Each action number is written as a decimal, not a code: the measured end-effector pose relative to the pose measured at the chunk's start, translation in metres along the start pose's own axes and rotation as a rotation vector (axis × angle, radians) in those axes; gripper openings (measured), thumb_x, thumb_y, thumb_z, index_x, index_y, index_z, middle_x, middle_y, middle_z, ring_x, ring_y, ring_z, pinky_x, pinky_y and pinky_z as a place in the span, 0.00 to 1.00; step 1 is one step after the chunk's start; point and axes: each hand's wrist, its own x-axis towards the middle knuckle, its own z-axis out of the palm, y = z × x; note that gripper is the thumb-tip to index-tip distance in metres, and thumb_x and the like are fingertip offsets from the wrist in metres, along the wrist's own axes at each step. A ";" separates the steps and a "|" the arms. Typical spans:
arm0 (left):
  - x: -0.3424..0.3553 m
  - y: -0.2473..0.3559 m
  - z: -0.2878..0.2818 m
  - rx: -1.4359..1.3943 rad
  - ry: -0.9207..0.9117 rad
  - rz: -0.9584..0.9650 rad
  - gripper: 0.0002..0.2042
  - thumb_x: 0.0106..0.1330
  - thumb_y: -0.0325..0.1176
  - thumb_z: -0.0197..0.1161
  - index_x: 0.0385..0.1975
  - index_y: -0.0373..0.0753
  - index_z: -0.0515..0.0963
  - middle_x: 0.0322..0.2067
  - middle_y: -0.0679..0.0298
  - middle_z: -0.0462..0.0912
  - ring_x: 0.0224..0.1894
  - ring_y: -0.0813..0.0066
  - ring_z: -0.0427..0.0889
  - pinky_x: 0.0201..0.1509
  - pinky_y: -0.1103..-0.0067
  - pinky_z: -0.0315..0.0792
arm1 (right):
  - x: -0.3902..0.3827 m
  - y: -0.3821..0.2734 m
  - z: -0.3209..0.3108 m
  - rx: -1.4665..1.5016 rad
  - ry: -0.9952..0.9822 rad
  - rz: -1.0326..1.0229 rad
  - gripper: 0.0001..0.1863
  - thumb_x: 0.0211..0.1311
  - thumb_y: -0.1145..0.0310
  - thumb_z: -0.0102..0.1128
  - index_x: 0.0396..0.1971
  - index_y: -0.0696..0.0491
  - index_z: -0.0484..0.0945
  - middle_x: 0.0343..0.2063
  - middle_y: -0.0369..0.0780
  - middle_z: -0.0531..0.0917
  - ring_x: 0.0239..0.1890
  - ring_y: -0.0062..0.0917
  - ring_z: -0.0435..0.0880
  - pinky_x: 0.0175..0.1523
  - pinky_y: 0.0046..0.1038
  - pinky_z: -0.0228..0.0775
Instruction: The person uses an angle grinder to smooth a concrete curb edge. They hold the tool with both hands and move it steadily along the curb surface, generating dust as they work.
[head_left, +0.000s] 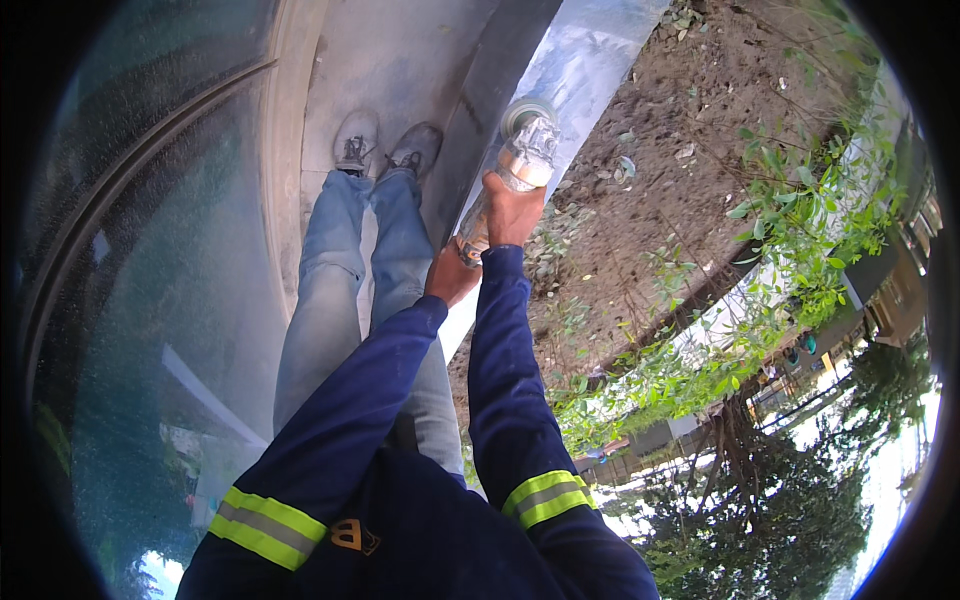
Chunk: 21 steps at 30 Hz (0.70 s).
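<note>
My right hand is wrapped round the front body of a dusty angle grinder, just behind its metal head. My left hand grips the rear of the same tool, lower in the picture and partly under its body. The grinder's round disc lies on or just over a pale, smudged metallic ledge that runs diagonally; whether it touches cannot be told. Both my sleeves are dark blue with reflective bands.
My shoes and jeans are on a concrete walkway left of the ledge. A curved glass panel with a dark frame lines the left. Soil with dry leaves, leafy plants and trees lie to the right.
</note>
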 end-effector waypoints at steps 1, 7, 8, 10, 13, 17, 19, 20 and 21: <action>0.000 -0.007 0.000 0.006 0.002 0.011 0.20 0.62 0.35 0.65 0.51 0.30 0.78 0.43 0.39 0.86 0.52 0.39 0.84 0.53 0.57 0.79 | -0.002 0.005 0.002 0.018 0.001 -0.005 0.44 0.41 0.55 0.78 0.57 0.67 0.73 0.47 0.57 0.86 0.51 0.50 0.86 0.59 0.42 0.75; 0.000 -0.019 0.002 0.041 -0.017 -0.010 0.21 0.61 0.36 0.67 0.52 0.32 0.77 0.45 0.40 0.86 0.53 0.39 0.83 0.54 0.57 0.78 | -0.006 0.020 0.007 0.033 0.022 0.019 0.46 0.40 0.54 0.79 0.58 0.67 0.72 0.46 0.58 0.86 0.50 0.53 0.86 0.60 0.44 0.75; 0.001 -0.020 0.002 0.030 -0.018 -0.010 0.22 0.61 0.36 0.67 0.52 0.32 0.77 0.45 0.40 0.86 0.53 0.39 0.83 0.54 0.57 0.78 | -0.006 0.021 0.009 0.017 0.029 0.023 0.46 0.40 0.53 0.79 0.58 0.67 0.72 0.46 0.58 0.86 0.50 0.53 0.87 0.60 0.44 0.75; -0.001 -0.022 0.003 -0.005 -0.015 -0.017 0.22 0.61 0.37 0.68 0.53 0.32 0.77 0.46 0.40 0.86 0.54 0.39 0.83 0.54 0.58 0.78 | -0.010 0.017 0.009 -0.016 0.035 0.026 0.45 0.41 0.55 0.79 0.57 0.66 0.73 0.46 0.57 0.86 0.49 0.50 0.87 0.59 0.43 0.76; -0.003 -0.025 0.002 -0.064 0.000 -0.032 0.24 0.61 0.39 0.70 0.53 0.31 0.77 0.46 0.40 0.86 0.54 0.40 0.83 0.54 0.59 0.77 | -0.018 0.008 0.010 -0.056 0.019 0.033 0.41 0.43 0.57 0.80 0.55 0.66 0.74 0.45 0.54 0.87 0.48 0.45 0.88 0.58 0.40 0.76; -0.001 -0.042 0.002 -0.068 0.041 -0.057 0.25 0.61 0.42 0.72 0.52 0.31 0.77 0.46 0.40 0.86 0.54 0.40 0.84 0.54 0.60 0.78 | -0.026 -0.001 0.013 -0.105 -0.009 0.064 0.42 0.42 0.55 0.80 0.54 0.65 0.74 0.44 0.55 0.87 0.48 0.48 0.88 0.57 0.42 0.76; 0.001 -0.044 0.002 -0.063 0.044 -0.059 0.25 0.61 0.42 0.72 0.52 0.31 0.77 0.45 0.40 0.86 0.54 0.40 0.84 0.53 0.60 0.78 | -0.029 -0.005 0.013 -0.144 -0.017 0.079 0.42 0.41 0.54 0.80 0.54 0.65 0.74 0.44 0.55 0.87 0.48 0.48 0.88 0.57 0.43 0.76; 0.000 -0.046 0.001 -0.067 0.033 -0.055 0.25 0.61 0.41 0.72 0.52 0.31 0.77 0.45 0.40 0.86 0.54 0.40 0.84 0.53 0.59 0.78 | -0.030 -0.004 0.012 -0.123 -0.010 0.083 0.42 0.41 0.54 0.80 0.54 0.65 0.74 0.44 0.55 0.87 0.48 0.48 0.88 0.57 0.42 0.76; -0.001 -0.046 0.000 -0.071 0.022 -0.050 0.24 0.62 0.41 0.71 0.52 0.31 0.77 0.45 0.40 0.86 0.54 0.40 0.84 0.52 0.59 0.78 | -0.031 -0.001 0.011 -0.101 -0.003 0.086 0.43 0.41 0.54 0.80 0.54 0.65 0.74 0.44 0.55 0.87 0.48 0.48 0.88 0.57 0.42 0.76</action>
